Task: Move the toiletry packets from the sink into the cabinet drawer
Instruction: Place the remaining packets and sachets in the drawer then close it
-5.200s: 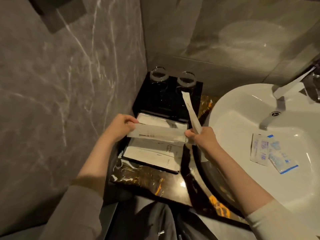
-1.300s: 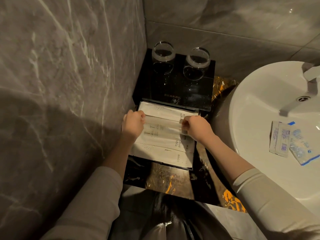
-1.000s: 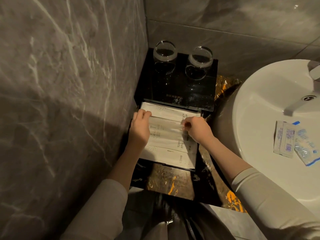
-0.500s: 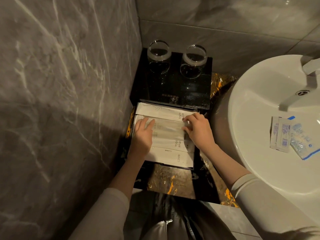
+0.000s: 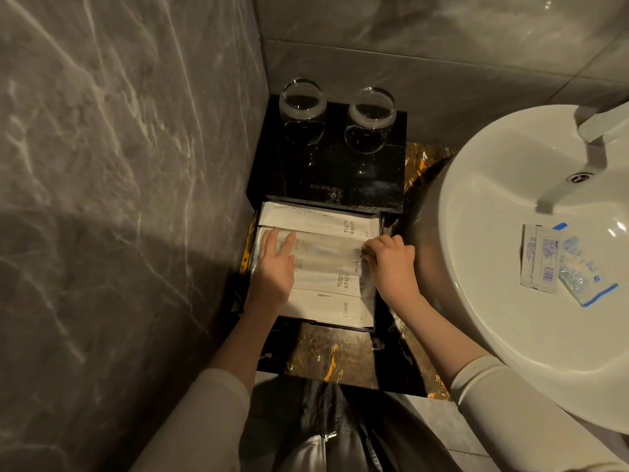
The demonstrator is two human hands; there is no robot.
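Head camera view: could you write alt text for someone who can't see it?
Two hands arrange long white packets in an open black drawer: the left hand lies flat on a packet, the right hand pinches its other end. Two small packets lie in the white sink to the right; two glasses stand behind the drawer.

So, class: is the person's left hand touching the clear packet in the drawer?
Touching. The head view shows the left hand lying flat, fingers straight, on the clear packet in the drawer, with no gap visible.
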